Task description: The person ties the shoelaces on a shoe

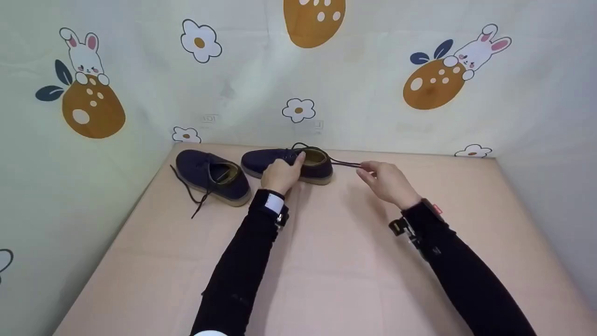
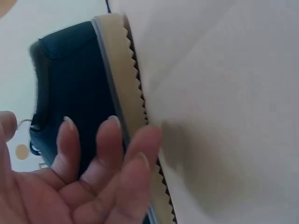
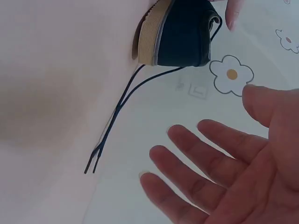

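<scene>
A dark navy lace-up shoe [image 1: 257, 161] with a tan sole lies near the back edge of the table, toe to the left. Beside its near flank is my left hand [image 1: 281, 175], thumb by the shoe opening. In the left wrist view the fingers [image 2: 110, 144] are loosely bent before the shoe's side; whether they touch it I cannot tell. Two lace ends [image 3: 117, 109] trail behind the heel. My right hand [image 1: 391, 184] is near their tips, and the right wrist view shows its fingers spread, apart from the laces.
The matching navy shoe [image 1: 191, 168] lies at the left, its lace [image 1: 189, 191] hanging over the near side. A pale cloth wall [image 1: 252, 84] printed with rabbits and flowers rises behind the peach table surface [image 1: 336, 261].
</scene>
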Demonstrator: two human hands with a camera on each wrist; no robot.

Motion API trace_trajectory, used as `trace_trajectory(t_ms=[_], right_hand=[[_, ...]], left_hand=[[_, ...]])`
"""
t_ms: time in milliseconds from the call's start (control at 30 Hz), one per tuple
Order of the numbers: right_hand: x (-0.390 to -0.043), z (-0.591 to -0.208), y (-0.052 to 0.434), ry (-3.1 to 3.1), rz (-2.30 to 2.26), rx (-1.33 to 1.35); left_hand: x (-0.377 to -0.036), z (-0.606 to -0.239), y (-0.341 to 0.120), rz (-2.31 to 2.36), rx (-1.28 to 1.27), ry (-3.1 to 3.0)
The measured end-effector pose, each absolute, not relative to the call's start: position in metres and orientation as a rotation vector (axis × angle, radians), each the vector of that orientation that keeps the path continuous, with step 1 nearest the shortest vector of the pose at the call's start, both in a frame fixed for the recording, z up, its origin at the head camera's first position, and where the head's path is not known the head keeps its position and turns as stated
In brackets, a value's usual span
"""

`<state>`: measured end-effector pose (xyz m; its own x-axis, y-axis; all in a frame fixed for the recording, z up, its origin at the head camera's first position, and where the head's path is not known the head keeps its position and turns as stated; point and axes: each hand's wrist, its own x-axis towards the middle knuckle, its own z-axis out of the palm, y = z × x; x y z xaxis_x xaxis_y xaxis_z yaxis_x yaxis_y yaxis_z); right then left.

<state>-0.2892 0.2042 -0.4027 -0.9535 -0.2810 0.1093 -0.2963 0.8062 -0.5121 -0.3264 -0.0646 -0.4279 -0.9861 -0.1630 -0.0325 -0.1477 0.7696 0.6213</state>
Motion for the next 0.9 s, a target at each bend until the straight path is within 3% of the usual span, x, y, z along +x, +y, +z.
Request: trace_trajectory(t_ms=[200,400,600,900], right_hand=[[-0.321,-0.402,0.172,-2.939,0.972,0.477],[-0.328,-0.409,0.153,-2.935,1.165,0.378],[-0.315,-0.414,0.149,-2.936,1.357,0.409],[-0.263,-0.403,0.190,-2.854,1.225,0.474]], left_hand=[[-0.332,-0.430,-0.060,-1.050,0.306,-2.884],[-0.327,-0.429,-0.057,-1.049,0.214,-2.829],[-0.313,-0.422,-0.046,-1.204,0.051,-2.761],[-0.274,-0.413,-0.012,-1.489,-0.427,-2.800]])
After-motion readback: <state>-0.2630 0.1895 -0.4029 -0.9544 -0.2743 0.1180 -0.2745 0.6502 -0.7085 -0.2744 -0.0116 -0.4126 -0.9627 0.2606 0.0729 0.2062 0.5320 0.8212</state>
